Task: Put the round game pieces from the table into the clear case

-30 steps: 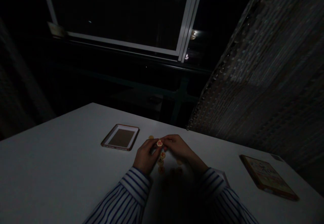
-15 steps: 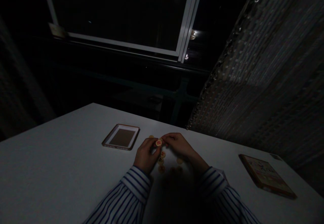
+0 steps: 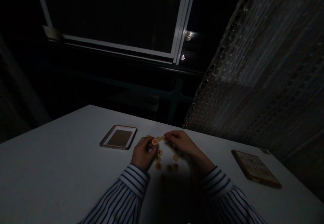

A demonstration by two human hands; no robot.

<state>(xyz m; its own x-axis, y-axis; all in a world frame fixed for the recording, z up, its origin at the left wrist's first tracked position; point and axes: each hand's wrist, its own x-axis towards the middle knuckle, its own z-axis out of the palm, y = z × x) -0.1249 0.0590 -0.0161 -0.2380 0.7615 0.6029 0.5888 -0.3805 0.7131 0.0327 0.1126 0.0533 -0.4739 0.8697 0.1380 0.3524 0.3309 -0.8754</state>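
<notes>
My left hand point(image 3: 143, 153) is closed, pinching a round xiangqi piece point(image 3: 155, 142) with a red character that faces me. The fingers of my right hand point(image 3: 180, 142) are pressed together at another pale piece point(image 3: 163, 138), just right of the held one. That piece is partly covered by the fingertips, and its face is not readable. A pale piece point(image 3: 158, 139) lies between the two hands. Nearer me, a short column of pieces shows a red-marked piece point(image 3: 159, 153), a dark-marked piece point(image 3: 157, 158) and a further red-marked piece point(image 3: 158, 166).
Pieces point(image 3: 175, 166) also lie below my right hand, in shadow. An open shallow box tray point(image 3: 102, 142) sits left on the white table point(image 3: 63, 156). Its printed lid point(image 3: 258, 168) lies far right. A bead curtain point(image 3: 227, 92) hangs at the right; a dark window stands behind.
My right hand has moved away from the piece in my left hand, opening a gap between them. More pieces show there. The camera view has shifted slightly.
</notes>
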